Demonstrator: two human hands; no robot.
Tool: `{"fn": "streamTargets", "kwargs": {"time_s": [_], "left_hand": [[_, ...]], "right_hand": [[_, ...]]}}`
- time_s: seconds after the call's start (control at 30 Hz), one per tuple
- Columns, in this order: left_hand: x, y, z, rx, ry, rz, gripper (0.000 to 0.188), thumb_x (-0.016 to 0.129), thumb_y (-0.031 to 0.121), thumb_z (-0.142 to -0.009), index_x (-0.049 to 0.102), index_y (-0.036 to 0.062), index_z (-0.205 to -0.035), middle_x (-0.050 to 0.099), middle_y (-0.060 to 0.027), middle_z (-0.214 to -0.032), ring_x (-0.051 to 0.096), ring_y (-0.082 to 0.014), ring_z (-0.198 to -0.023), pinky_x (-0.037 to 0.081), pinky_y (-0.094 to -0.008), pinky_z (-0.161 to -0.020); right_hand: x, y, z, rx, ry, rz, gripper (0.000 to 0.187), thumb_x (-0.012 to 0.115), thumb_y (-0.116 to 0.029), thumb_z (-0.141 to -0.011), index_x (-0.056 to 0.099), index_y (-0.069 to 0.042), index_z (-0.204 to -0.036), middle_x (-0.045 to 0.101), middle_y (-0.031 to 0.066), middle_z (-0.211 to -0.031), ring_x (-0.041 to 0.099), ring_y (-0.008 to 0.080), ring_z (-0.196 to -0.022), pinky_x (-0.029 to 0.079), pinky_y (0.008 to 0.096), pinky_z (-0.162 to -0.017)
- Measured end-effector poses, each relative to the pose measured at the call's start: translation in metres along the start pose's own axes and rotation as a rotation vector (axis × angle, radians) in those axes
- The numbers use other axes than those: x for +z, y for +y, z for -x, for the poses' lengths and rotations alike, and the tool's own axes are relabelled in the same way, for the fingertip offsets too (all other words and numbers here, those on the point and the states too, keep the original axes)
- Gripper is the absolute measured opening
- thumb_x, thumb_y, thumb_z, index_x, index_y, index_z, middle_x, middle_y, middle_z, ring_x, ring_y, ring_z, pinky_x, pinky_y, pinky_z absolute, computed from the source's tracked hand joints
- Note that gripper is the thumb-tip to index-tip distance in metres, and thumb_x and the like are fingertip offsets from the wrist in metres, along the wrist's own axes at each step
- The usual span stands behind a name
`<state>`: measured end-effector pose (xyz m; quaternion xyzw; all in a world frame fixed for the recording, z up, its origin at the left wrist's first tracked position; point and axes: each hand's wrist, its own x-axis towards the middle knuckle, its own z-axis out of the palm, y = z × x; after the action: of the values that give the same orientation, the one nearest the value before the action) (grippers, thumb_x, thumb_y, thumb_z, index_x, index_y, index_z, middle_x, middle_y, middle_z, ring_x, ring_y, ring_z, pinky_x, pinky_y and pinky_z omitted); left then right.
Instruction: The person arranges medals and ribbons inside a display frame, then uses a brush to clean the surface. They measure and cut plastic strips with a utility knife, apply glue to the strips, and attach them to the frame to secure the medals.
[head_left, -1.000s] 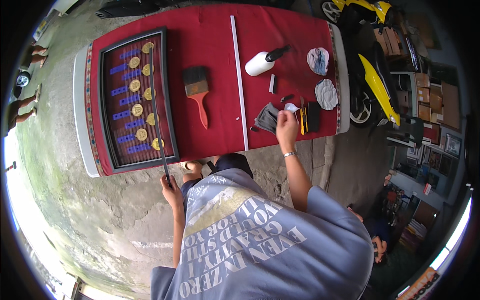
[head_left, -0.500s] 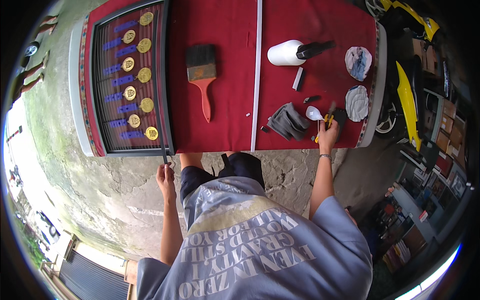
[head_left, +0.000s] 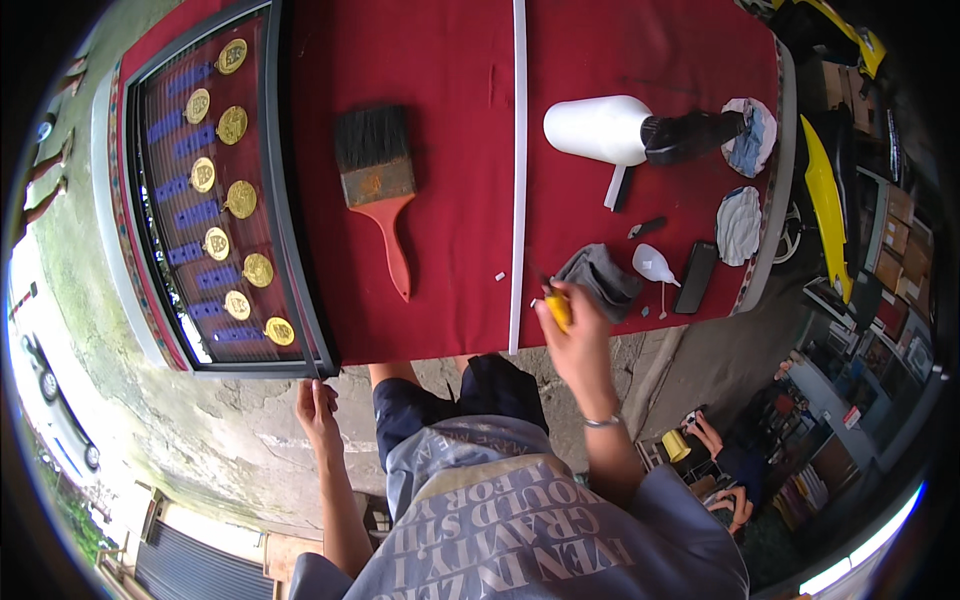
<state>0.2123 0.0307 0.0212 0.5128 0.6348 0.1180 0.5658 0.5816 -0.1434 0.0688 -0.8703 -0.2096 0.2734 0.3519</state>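
Note:
My right hand (head_left: 582,345) is closed around a yellow-handled tool (head_left: 558,310), held over the table's near edge beside a crumpled grey cloth (head_left: 598,280). A thin dark tip points away from me; the exact kind of tool cannot be made out. My left hand (head_left: 318,408) pinches the end of a thin dark strip (head_left: 318,368) at the near right corner of a dark-framed display case (head_left: 292,225). Inside the case, several gold medals (head_left: 241,199) hang on blue ribbons behind glass-like panel reflections.
A wide paintbrush (head_left: 382,195) lies on the red-covered table (head_left: 450,130), left of a white strip (head_left: 518,180). To the right are a white spray bottle (head_left: 595,128), a black phone (head_left: 696,277), a white teardrop-shaped piece (head_left: 652,263) and two folded rags (head_left: 738,225). A yellow motorcycle (head_left: 822,200) stands beyond.
My right hand has lifted the yellow-handled tool from beside the phone and carried it left, past the grey cloth. My left hand stays at the strip. The whole view has shifted.

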Motion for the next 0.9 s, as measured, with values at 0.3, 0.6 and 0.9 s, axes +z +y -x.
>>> {"fn": "streamTargets", "kwargs": {"time_s": [0.3,0.6,0.9], "left_hand": [[0.015,0.012,0.003,-0.056,0.041,-0.009,0.026,0.051,0.024,-0.106,0.061,0.0029,-0.096,0.062,-0.0007,-0.077,0.047,-0.0053,-0.065,0.037,-0.0215,-0.061],[-0.002,-0.018,0.009,0.172,0.458,-0.211,0.03,0.053,0.026,-0.106,0.059,0.0018,-0.121,0.059,-0.0022,-0.111,0.046,-0.0103,-0.083,0.037,-0.0256,-0.074],[0.0,-0.033,0.02,0.173,0.432,-0.141,0.031,0.05,0.027,-0.106,0.057,0.0005,-0.122,0.061,-0.0066,-0.112,0.055,-0.0139,-0.092,0.043,-0.0284,-0.081]], "right_hand": [[0.064,0.009,-0.049,0.149,0.078,0.2,0.032,0.075,-0.023,-0.087,0.057,0.002,-0.094,0.064,0.0194,-0.082,0.065,0.0405,-0.075,0.052,0.0433,-0.066],[0.055,-0.002,-0.043,0.205,-0.07,-0.293,0.026,0.068,-0.022,-0.095,0.063,0.003,-0.093,0.068,0.0111,-0.073,0.065,0.0219,-0.064,0.05,0.0354,-0.059],[0.056,0.002,-0.051,0.071,0.07,0.167,0.033,0.062,-0.03,-0.099,0.061,0.002,-0.095,0.067,0.0219,-0.085,0.067,0.0362,-0.074,0.051,0.0414,-0.066]]}}
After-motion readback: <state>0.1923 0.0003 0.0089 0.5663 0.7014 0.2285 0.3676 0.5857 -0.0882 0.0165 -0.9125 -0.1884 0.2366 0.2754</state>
